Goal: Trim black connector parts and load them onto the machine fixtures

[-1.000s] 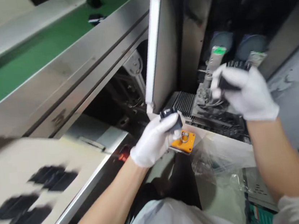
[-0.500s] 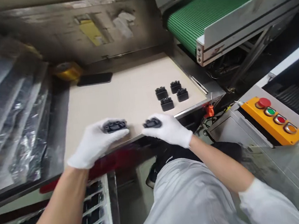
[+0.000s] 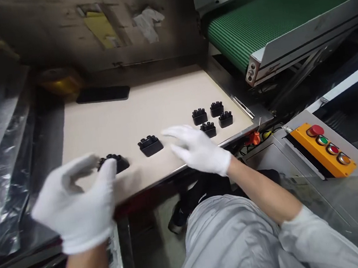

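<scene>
Both my hands wear white gloves. My left hand [image 3: 79, 202] is open at the table's front left, thumb and fingers apart. Behind its thumb, a black block with short round posts on top [image 3: 122, 164] stands on the pale board, partly hidden by the glove. Another such black block [image 3: 151, 147] stands upright farther right on the board. Just beside it my right hand [image 3: 199, 151] hovers open, fingers spread with nothing between them. Several more small black blocks [image 3: 199, 116] stand grouped beyond my right hand, one of them partly covered by it.
The pale board [image 3: 158, 99] lies on a metal bench with a black flat slab [image 3: 103, 94] at its back left. Plastic-wrapped stacks [image 3: 7, 142] rise at left. A green conveyor [image 3: 251, 29] and a yellow button box [image 3: 326, 150] are at right.
Both hands have let go of the black blocks, which now stand on the board. My left hand has drawn back to the left and its fingers have opened. The camera view has shifted slightly.
</scene>
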{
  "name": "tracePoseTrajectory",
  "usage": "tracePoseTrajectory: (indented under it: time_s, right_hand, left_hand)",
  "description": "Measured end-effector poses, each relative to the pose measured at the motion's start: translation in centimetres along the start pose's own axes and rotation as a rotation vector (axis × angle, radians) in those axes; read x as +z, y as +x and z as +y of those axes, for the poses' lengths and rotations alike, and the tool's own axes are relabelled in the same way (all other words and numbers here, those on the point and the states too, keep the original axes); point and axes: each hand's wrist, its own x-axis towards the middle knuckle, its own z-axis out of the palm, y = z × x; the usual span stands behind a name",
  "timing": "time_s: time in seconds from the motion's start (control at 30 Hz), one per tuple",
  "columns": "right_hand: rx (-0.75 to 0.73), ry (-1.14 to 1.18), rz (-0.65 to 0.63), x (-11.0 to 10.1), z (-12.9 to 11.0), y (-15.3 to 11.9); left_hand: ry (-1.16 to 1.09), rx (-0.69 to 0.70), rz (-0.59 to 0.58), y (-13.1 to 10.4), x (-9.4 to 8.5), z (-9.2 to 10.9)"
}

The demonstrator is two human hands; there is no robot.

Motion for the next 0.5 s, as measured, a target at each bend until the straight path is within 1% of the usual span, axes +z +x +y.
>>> tracePoseTrajectory:
  time_s: [0.03,0.07,0.1,0.13,0.17,0.2,0.27,0.3,0.33,0.37,0.4,0.43,0.5]
  right_hand:
    - [-0.027,-0.032,0.09,-1.9,-0.2,-1.6]
    - [-0.033,-0.091,0.175,-3.8,0.0,-2.9]
    - [-0.012,-0.174,0.24,-5.6,0.6,-3.9]
    - [0.025,-0.269,0.274,-7.2,1.6,-4.5]
    - [0.073,-0.365,0.267,-8.5,3.0,-4.8]
    - [0.124,-0.45,0.219,-9.4,4.7,-4.9]
    - [0.222,-0.547,0.062,-9.9,7.9,-4.6]
    - [0.266,-0.556,-0.002,-9.7,9.2,-4.4]
    - [0.304,-0.541,-0.038,-9.4,10.1,-4.2]
    - [0.335,-0.503,-0.043,-9.0,10.7,-4.2]
    - [0.357,-0.443,-0.02,-8.7,10.9,-4.2]
    - [0.371,-0.361,0.022,-8.7,10.9,-4.3]
    - [0.401,-0.102,0.144,-9.2,10.2,-5.2]
  left_hand:
    - [-0.092,0.105,0.022,-1.4,1.1,1.6]
    - [-0.171,0.245,-0.024,-2.6,2.6,3.2]
    - [-0.202,0.38,-0.111,-3.4,4.5,4.6]
    - [-0.202,0.49,-0.202,-3.8,6.8,5.9]
    - [-0.167,0.552,-0.28,-3.9,9.1,6.9]
    - [-0.109,0.574,-0.361,-3.7,11.5,7.6]
    - [0.022,0.547,-0.501,-2.9,15.6,8.3]
    - [0.064,0.525,-0.557,-2.5,17.0,8.4]
    - [0.068,0.499,-0.593,-2.2,18.0,8.5]
    - [0.029,0.464,-0.614,-1.9,18.4,8.5]
    - [-0.04,0.412,-0.62,-1.8,18.4,8.6]
    - [-0.13,0.334,-0.629,-1.7,18.1,8.5]
    - [-0.286,0.115,-0.667,-1.6,16.6,8.2]
